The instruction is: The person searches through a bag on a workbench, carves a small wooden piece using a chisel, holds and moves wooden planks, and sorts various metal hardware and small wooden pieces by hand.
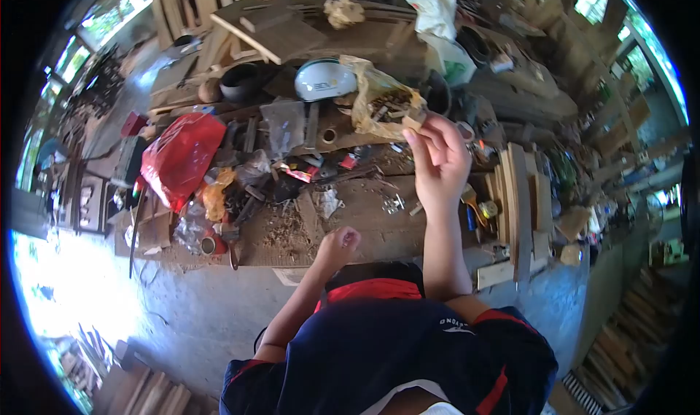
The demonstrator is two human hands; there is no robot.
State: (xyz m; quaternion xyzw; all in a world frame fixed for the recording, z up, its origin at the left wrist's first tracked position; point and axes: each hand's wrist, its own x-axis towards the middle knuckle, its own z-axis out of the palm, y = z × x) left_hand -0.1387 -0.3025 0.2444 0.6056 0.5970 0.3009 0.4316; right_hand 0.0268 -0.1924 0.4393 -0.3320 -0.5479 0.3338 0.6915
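**Small Wood-Coloured Block, Held at an Open Bag of Scraps**

Grip, right: the right hand (442, 156) was closed to a narrow pinch, thumb against fingertips, with a small block (414, 118) between them. The block sat at the near right edge of a yellowish plastic bag (361, 76); whether it touched the plastic could not be told.

Grip, left: the left hand (337, 247) was loosely curled above the near edge of the surface (364, 229). Nothing showed in it, though the folded fingers hid the palm, so its contents could not be told.

Bag contents: brown scraps (394, 103), loose, mouth open.

Beyond the bag: a white rounded shell (326, 78) with lettering, just to its left; a black bowl (243, 83) farther left; a white bag (437, 10) on the far side.

Outer items: a red plastic bag (182, 160), left; wood shavings (288, 234), near side; upright-edged wooden strips (519, 204), right.

Condition notes, by judgement: the small contact area could have let the block turn or slip, and among scraps of like colour it would have been hard to find. Knuckles snagging the thin, creased plastic could have dragged the bag and spilled its load.
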